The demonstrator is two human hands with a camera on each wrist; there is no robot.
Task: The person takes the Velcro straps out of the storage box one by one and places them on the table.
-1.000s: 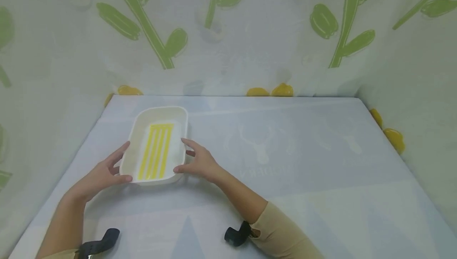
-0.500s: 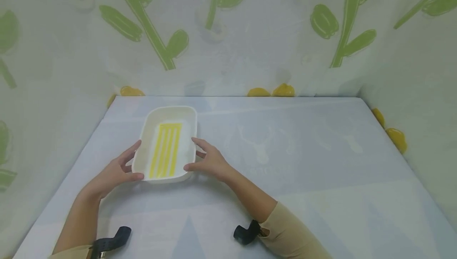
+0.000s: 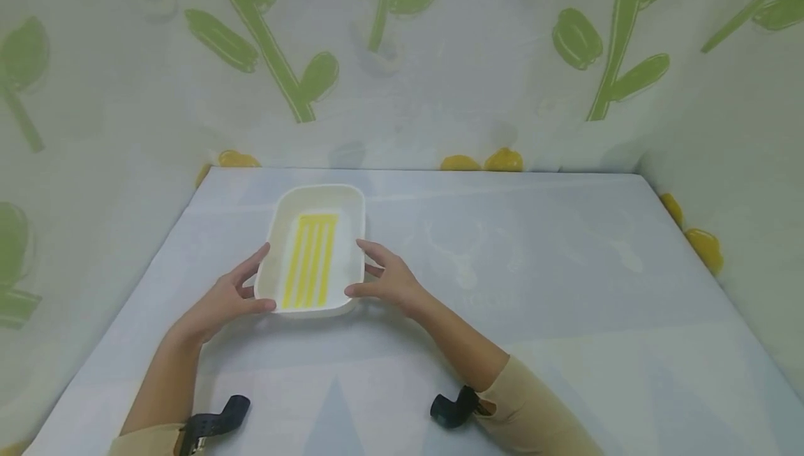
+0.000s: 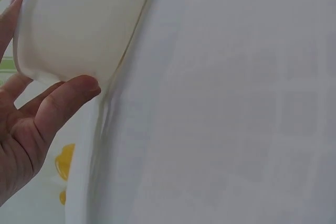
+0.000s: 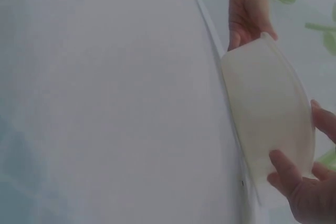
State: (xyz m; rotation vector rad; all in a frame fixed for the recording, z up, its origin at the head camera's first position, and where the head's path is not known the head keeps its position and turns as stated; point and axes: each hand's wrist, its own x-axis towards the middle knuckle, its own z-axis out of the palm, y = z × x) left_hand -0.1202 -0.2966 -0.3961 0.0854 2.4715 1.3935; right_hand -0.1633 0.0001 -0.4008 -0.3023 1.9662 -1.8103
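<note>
Both hands hold a white rectangular tray (image 3: 270, 271) with rounded corners and yellow stripes (image 3: 306, 260) on its inner floor. My left hand (image 3: 226, 297) grips its near left corner, thumb at the near rim and fingers along the left side. On the opposite side, my right hand (image 3: 392, 281) grips the right wall near the front corner, its thumb low on the rim. The left wrist view shows the left thumb pressing the pale outer wall of the tray (image 4: 73, 30). In the right wrist view, fingers spread against the tray (image 5: 268, 103). Whether its base touches the table cannot be told.
A pale blue-and-white cloth covers the table (image 3: 534, 288), with faint deer and triangle prints. Leaf-patterned curtains (image 3: 490, 58) stand along the back and both sides. Black camera mounts sit on the left forearm (image 3: 216, 421) and right forearm (image 3: 455, 407).
The tray has shifted to the right across the table area, with both hands moving along and keeping the same grip. The head view has also swung slightly.
</note>
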